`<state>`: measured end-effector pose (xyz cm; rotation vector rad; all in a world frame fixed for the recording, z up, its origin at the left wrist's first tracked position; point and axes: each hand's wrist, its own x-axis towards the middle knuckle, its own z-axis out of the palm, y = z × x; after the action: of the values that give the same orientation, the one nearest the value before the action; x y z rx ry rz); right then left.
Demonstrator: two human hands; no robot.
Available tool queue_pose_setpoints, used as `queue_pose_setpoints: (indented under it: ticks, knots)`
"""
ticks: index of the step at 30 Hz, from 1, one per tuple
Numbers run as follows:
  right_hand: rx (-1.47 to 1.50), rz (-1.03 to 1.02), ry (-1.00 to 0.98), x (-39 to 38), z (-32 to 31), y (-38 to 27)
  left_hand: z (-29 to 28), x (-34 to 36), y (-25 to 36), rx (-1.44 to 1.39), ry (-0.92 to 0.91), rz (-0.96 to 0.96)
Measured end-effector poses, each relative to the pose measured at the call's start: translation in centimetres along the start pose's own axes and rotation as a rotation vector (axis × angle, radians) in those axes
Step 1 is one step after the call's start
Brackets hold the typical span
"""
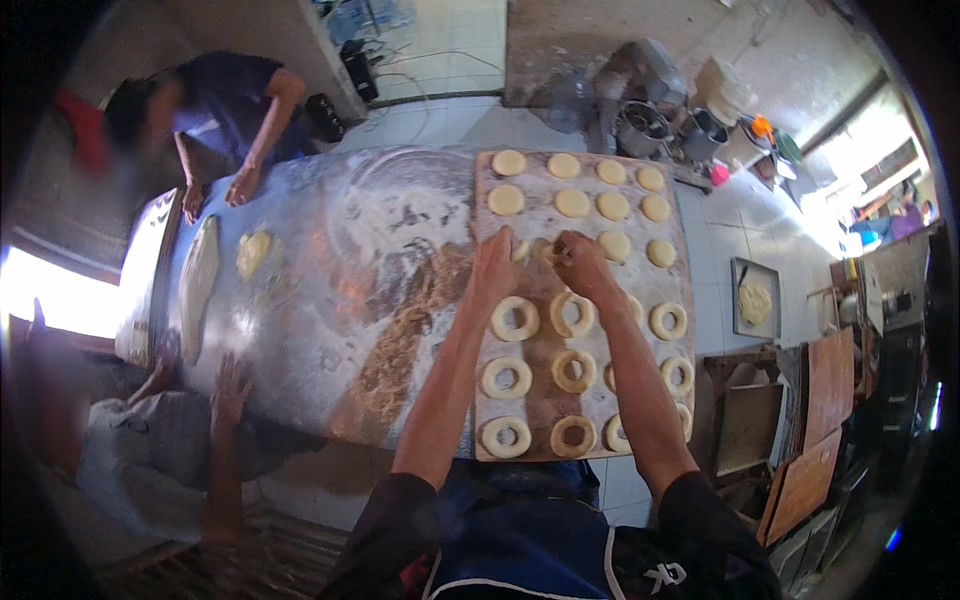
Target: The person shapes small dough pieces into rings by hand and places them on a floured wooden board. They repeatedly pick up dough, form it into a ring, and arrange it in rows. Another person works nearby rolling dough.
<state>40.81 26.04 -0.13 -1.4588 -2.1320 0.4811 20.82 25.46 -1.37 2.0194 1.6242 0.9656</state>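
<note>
Both my hands reach over a floured wooden board (537,222) on the right side of the table. My left hand (494,262) is closed at the board's left edge, its fingers on a pale dough round (520,249). Beside it my right hand (582,264) pinches the edge of another dough round (544,250); its fingertips are partly hidden. Beyond my hands lie rows of flat dough discs (572,203). Nearer to me are rows of dough rings (497,320) with open centres, some partly covered by my right forearm.
Flour and brown crumbs cover much of the metal-topped table (330,370). At its left are a long dough strip (198,290), a dough lump (254,253) and two co-workers' hands. A tray (740,320) with dough sits to the right; pots (640,128) stand at the back.
</note>
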Motion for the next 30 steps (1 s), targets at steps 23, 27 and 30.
queue_pose_setpoints:
  ticks: [23,27,30]
  knots:
    - [0.848,0.148,-0.435,-7.9,17.7,-27.7,-22.3,-25.6,-10.2,-0.397,0.274,-0.627]
    - [0.937,0.260,-0.431,-8.4,17.9,-28.1,-22.4,-24.8,-9.7,-0.518,0.155,-0.629]
    - [1.093,0.337,-0.438,-8.5,17.1,-28.2,-22.6,-24.9,-9.8,-0.534,0.072,-0.557]
